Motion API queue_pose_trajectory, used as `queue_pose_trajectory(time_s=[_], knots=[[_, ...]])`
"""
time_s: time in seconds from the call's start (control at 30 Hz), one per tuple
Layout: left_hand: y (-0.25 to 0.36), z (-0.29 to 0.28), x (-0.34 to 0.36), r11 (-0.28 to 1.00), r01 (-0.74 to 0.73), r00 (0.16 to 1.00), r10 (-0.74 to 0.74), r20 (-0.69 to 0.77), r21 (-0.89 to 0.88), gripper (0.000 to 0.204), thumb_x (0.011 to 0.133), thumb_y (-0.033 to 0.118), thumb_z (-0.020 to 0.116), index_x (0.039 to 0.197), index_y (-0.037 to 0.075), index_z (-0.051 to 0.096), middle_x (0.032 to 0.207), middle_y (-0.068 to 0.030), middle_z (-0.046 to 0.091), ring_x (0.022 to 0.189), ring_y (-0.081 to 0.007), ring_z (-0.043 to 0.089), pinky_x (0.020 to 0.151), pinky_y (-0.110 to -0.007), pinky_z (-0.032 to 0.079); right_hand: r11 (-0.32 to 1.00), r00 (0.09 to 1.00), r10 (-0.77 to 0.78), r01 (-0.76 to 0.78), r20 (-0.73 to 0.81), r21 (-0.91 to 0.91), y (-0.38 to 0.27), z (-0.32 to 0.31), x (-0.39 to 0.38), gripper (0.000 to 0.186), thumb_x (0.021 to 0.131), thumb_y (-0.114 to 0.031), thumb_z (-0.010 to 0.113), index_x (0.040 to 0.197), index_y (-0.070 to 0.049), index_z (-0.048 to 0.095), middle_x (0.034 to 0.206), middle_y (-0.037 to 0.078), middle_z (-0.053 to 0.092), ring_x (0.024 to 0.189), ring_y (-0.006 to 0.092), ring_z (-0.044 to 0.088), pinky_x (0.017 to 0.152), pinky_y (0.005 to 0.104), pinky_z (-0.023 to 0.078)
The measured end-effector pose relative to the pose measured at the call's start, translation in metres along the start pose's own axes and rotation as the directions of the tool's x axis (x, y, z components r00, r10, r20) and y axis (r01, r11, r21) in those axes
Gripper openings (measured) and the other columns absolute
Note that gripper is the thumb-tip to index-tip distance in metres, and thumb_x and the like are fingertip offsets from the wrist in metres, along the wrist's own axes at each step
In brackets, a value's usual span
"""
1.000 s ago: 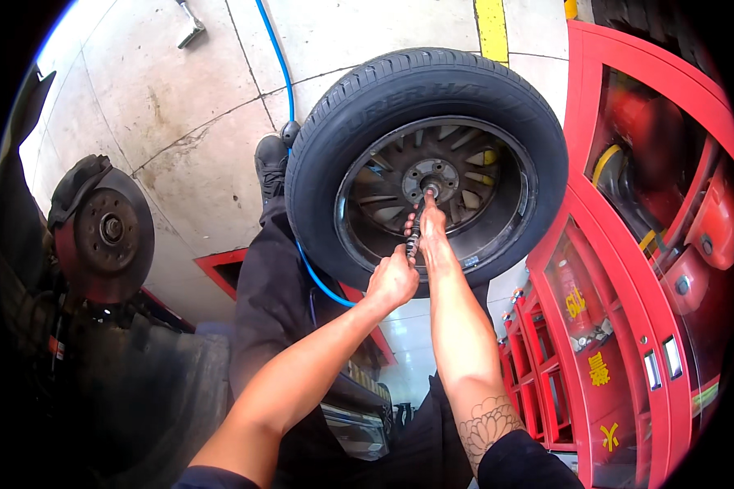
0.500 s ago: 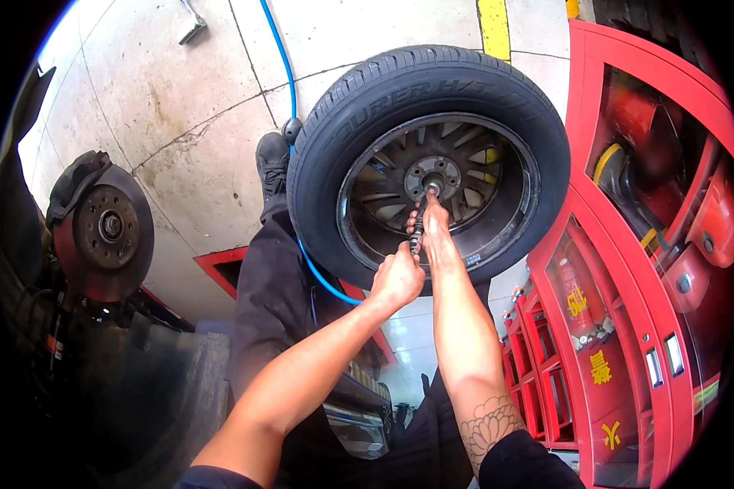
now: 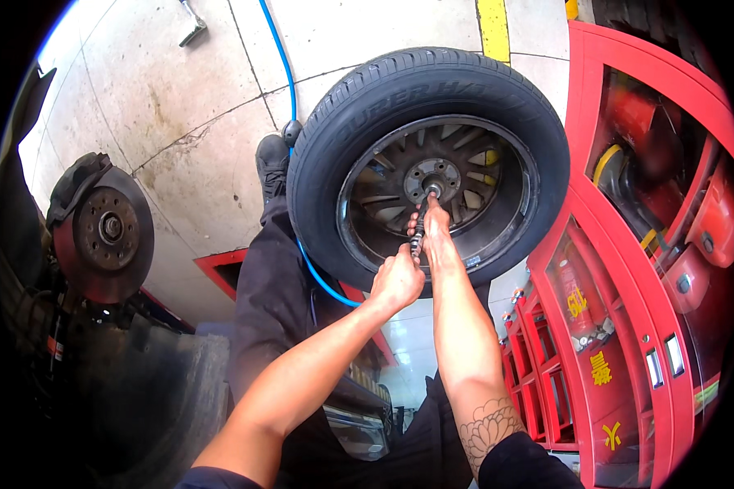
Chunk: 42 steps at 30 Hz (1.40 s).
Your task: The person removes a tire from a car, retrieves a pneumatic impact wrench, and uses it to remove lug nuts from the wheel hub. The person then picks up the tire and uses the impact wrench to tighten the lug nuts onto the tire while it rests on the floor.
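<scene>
Wheel (image 3: pixel 423 173): upper middle of the frame; we look into its hollow side, a black tyre (image 3: pixel 318 183) around a dark spoked rim (image 3: pixel 488 238)
Tool (image 3: pixel 417 241): near the centre of the frame, slim, with a ringed metallic section; it slants upward to the wheel's hub (image 3: pixel 449 181), though we cannot tell how the two meet
Left hand (image 3: pixel 398 281): over the tyre's lower edge; we see its fingers closed around the tool's near end
Right hand (image 3: pixel 434 222): higher, inside the rim's outline and just below the hub; its fingers are wrapped around the tool's farther part
Hose (image 3: pixel 279 50): blue; it drops from the top edge, passes the tyre's left side and shows again at its lower left
Brake disc (image 3: pixel 134 232): left of the frame, well apart from the wheel
Cabinet (image 3: pixel 602 228): red with glazed panels, filling the right side
Shoe (image 3: pixel 271 159): dark, just left of the tyre
</scene>
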<state>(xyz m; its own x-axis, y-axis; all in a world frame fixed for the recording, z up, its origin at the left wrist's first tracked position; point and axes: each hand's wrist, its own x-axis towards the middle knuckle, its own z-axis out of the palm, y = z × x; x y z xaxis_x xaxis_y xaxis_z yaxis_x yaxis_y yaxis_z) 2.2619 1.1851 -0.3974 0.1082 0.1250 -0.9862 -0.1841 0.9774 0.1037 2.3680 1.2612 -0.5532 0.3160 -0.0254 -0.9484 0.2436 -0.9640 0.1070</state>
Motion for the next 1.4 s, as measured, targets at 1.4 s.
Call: queue_pose_trajectory(time_s=[1.4], knots=[[-0.002,0.0,-0.002,0.999,-0.017,0.999,0.019,-0.04,0.042,0.037,0.1,0.021,0.046,0.127,-0.004,0.052,0.108,-0.0355,0.067,0.108,-0.0529,0.063,0.096,-0.06,0.048,1.0,1.0,0.027,-0.027,-0.013,0.008,0.0,0.005,-0.013,0.051,0.105,-0.058,0.045,0.098,-0.008,0.05,0.065,0.004,0.049,0.048,0.0176,0.048,0.043,0.0326,0.039]])
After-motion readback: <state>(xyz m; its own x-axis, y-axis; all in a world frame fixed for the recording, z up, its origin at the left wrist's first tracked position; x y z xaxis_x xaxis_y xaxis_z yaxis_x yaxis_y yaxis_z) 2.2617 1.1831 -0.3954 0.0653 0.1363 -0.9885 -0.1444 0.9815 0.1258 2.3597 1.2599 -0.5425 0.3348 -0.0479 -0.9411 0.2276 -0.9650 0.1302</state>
